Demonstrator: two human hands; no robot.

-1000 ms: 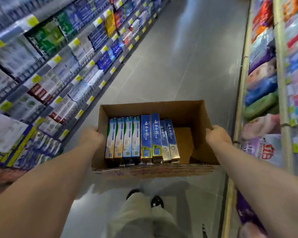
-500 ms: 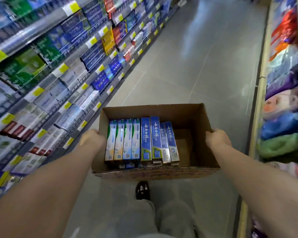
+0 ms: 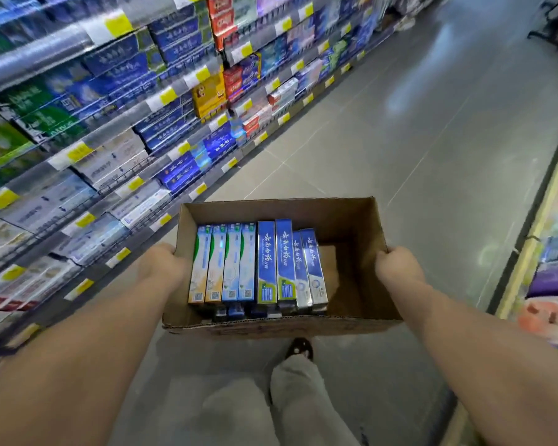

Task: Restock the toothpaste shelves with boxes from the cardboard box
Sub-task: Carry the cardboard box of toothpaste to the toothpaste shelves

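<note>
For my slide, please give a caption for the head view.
Both hands, left hand and right hand, carry a cardboard box of toothpaste boxes past toothpaste shelves.

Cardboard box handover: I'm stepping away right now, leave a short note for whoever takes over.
Left hand grips the left wall of the cardboard box; right hand grips the right wall. The box is carried in the aisle, above the floor.
Inside, eight toothpaste boxes stand in a row on the left; the right part is bare cardboard.
Toothpaste shelves run along the person's left and look well filled.
Done: box brought into the aisle. Left: set it down or free a hand, then move every box onto the matching shelf. No box is out yet.
</note>
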